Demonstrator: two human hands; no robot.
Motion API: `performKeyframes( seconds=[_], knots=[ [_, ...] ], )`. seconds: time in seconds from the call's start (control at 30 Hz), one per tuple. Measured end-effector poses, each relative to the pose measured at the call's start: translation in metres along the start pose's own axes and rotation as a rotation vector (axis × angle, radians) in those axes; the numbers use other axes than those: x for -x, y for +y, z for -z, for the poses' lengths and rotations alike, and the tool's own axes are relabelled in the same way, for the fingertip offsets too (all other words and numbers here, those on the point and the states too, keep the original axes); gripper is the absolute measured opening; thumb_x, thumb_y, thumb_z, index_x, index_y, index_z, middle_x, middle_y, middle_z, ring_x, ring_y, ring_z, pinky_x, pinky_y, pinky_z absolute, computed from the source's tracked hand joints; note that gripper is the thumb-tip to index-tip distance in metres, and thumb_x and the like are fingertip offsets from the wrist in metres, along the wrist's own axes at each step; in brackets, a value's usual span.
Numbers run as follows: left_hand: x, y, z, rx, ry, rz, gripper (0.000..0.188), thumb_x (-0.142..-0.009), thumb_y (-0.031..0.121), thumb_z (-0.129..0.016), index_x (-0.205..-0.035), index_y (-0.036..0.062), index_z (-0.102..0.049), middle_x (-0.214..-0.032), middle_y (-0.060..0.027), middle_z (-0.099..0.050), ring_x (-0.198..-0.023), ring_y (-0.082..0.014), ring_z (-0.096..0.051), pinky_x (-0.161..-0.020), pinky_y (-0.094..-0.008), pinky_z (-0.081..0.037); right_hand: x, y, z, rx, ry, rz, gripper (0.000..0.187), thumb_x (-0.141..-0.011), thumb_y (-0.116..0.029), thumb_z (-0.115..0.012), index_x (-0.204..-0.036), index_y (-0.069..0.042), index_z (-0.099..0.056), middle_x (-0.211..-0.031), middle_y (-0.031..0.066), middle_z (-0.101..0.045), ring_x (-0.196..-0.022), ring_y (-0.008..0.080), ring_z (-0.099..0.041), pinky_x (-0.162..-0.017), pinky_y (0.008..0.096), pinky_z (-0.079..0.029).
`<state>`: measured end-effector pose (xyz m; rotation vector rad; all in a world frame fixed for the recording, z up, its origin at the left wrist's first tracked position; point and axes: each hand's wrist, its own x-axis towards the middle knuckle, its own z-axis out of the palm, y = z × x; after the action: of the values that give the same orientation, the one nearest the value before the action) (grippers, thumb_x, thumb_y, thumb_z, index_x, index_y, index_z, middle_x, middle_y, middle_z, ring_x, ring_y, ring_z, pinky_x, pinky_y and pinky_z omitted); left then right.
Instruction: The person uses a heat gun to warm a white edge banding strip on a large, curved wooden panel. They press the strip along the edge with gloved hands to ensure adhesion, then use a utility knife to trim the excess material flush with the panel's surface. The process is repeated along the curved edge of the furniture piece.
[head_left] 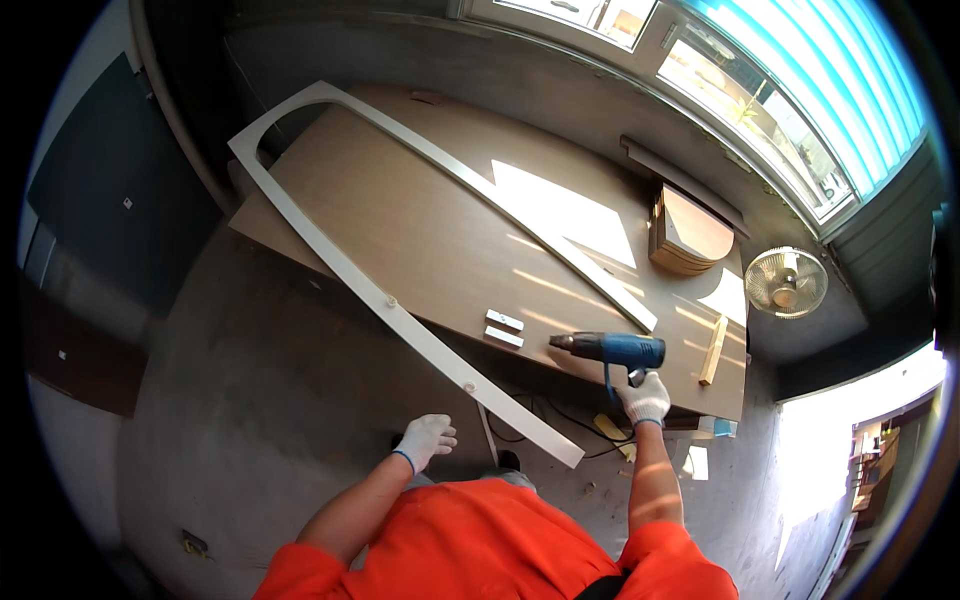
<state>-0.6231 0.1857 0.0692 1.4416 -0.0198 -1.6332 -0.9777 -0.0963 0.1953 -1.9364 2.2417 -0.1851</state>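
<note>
Tabletop edge lies near heat gun; frame overhangs.

A brown table fills the centre. On it lie a white arch overhanging the front edge, small white blocks centrally, curved boards right of centre, and a yellow stick below those.

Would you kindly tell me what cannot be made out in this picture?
In the head view:
Heat gun handle: largely covered by the gloved right hand.
Legs: mostly hidden by the orange shirt.
Dark detail on the upper white block: too small.
Blue-striped window: cut off by the upper edge.
</note>
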Motion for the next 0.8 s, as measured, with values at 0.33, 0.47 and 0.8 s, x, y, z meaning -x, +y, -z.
performKeyframes(
  seconds=[0.33, 0.47, 0.8],
  knots=[
    [0.015, 0.064, 0.088, -0.966, 0.239, -0.752, 0.031, -0.100, 0.032, -0.069, -0.113, 0.0069, -0.079, -0.123, -0.0145, -0.076, -0.116, -0.0388, -0.070, -0.102, -0.0491, -0.057, 0.214, 0.098, 0.058, -1.298, -0.229, -0.540, 0.029, -0.086, -0.006, -0.075, -0.113, 0.001, -0.069, -0.088, 0.0084, -0.070, -0.075, 0.0218, -0.070, -0.070, 0.0336, -0.058],
    [-0.010, 0.091, -0.006, -1.451, 0.021, -1.425, 0.039, -0.096, 0.040, -0.073, -0.118, 0.0086, -0.079, -0.144, -0.0140, -0.065, -0.133, -0.0395, -0.060, -0.116, -0.0501, -0.047, 0.187, -0.006, -0.005, -1.480, -0.339, -0.448, 0.034, -0.081, -0.004, -0.073, -0.114, 0.000, -0.069, -0.085, 0.0086, -0.069, -0.071, 0.0236, -0.069, -0.065, 0.0342, -0.057],
    [0.000, 0.184, 0.035, -0.645, -0.196, -0.643, 0.036, -0.106, 0.028, -0.069, -0.129, 0.0010, -0.075, -0.118, -0.0176, -0.080, -0.110, -0.0272, -0.077, -0.099, -0.0362, -0.058, 0.086, -0.264, -0.002, -1.166, -0.505, -0.080, 0.024, -0.080, -0.011, -0.074, -0.100, 0.001, -0.068, -0.085, 0.0037, -0.067, -0.074, 0.0136, -0.065, -0.071, 0.0301, -0.055]
  ],
)
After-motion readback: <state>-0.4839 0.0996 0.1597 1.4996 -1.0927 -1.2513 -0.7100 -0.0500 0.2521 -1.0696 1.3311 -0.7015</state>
